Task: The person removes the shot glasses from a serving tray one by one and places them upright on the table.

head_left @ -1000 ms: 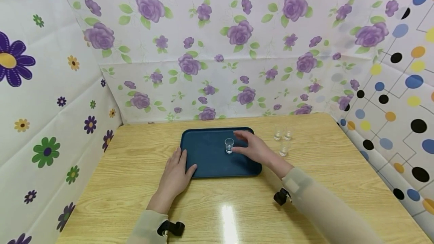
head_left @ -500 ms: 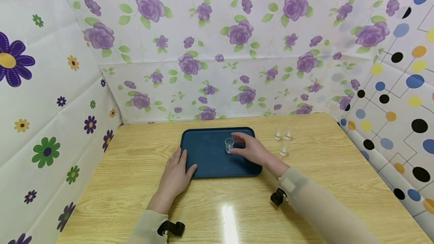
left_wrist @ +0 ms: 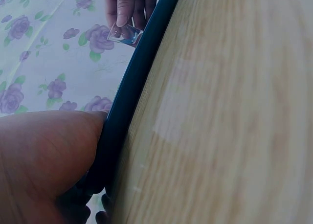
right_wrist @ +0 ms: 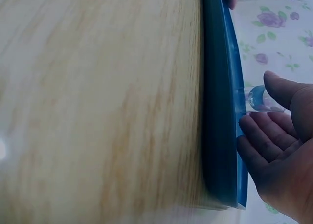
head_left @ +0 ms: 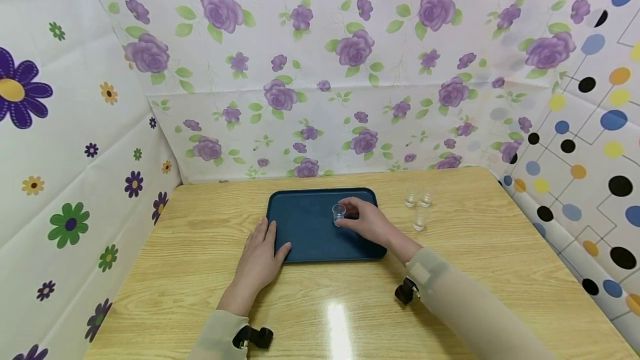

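Observation:
A small clear shot glass (head_left: 338,211) stands upright on the dark blue tray (head_left: 310,243), right of its middle. My right hand (head_left: 369,221) has its thumb and fingers around the glass from the right, pinching it. In the left wrist view the thumb (left_wrist: 122,13) overlaps the glass (left_wrist: 128,35); in the right wrist view thumb and fingers lie on either side of the glass (right_wrist: 259,98). My left hand (head_left: 259,257) rests along the tray's left edge, fingers straight, thumb over the near left corner.
Several things stand on the wooden table (head_left: 200,271): right of the tray are three more clear shot glasses, the nearest shot glass (head_left: 419,221) apart from the two behind. Patterned cloth (head_left: 320,99) hangs at the back and both sides.
My right hand has moved slightly left, its thumb and fingers closing in around the shot glass. The glass, the tray and my left hand keep their places.

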